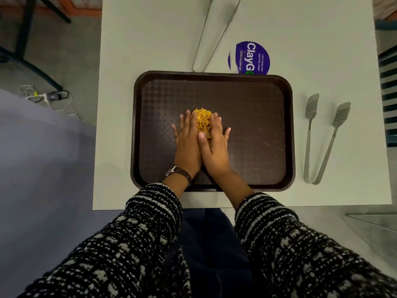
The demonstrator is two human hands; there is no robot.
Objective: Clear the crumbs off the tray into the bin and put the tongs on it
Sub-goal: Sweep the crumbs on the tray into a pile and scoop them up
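A dark brown tray (pixel 257 100) lies on the white table. In its middle sits a heap of orange crumbs (pixel 203 119). My left hand (pixel 186 145) and my right hand (pixel 216 147) lie side by side on the tray with straight fingers, pressed against the heap from either side. Small specks are scattered over the tray's right half. Metal tongs (pixel 322 145) with flat ridged tips lie on the table just right of the tray. A second, larger pair of tongs (pixel 211 35) lies beyond the tray's far edge. No bin is in view.
A round blue sticker (pixel 250 57) is on the white table (pixel 133 50), partly under the tray's far rim. Left of the table is grey floor with cables and a black stand's legs. A dark chair edge shows at the far right.
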